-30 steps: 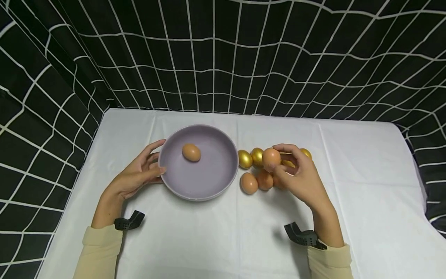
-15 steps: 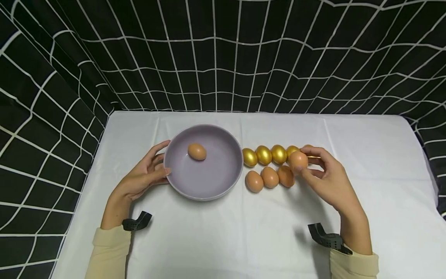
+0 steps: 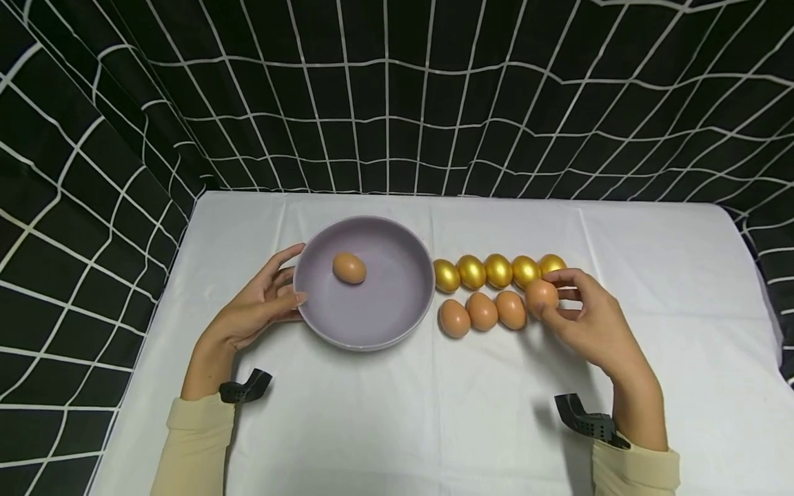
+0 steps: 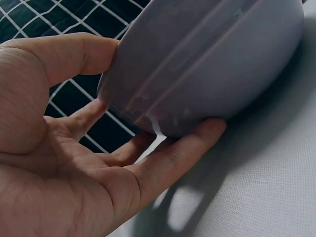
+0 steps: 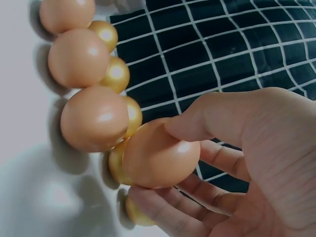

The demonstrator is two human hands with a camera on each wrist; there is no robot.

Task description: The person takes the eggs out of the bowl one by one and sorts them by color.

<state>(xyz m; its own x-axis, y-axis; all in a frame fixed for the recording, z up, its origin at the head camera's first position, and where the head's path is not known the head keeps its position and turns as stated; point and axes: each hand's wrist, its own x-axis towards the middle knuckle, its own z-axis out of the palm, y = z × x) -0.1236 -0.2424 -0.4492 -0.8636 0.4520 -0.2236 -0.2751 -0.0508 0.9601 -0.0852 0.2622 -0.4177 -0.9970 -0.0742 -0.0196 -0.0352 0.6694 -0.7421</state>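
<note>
A brown egg is pinched between the thumb and fingers of my right hand, at the right end of a row of brown eggs. In the right wrist view the held egg is beside the last egg of that row; whether it touches the cloth is hard to tell. My left hand holds the left side of a purple-grey bowl, thumb at the rim and fingers against the outer wall, as the bowl's side shows in the left wrist view. One brown egg lies inside the bowl.
Several golden eggs form a row behind the brown ones, starting at the bowl's right edge. A white cloth covers the table. Black curtains with a white grid rise behind and at the sides.
My right hand has carried the brown egg rightward, then down and slightly nearer, to the end of the brown row. The left hand stays at the bowl while the head view shifts a little.
</note>
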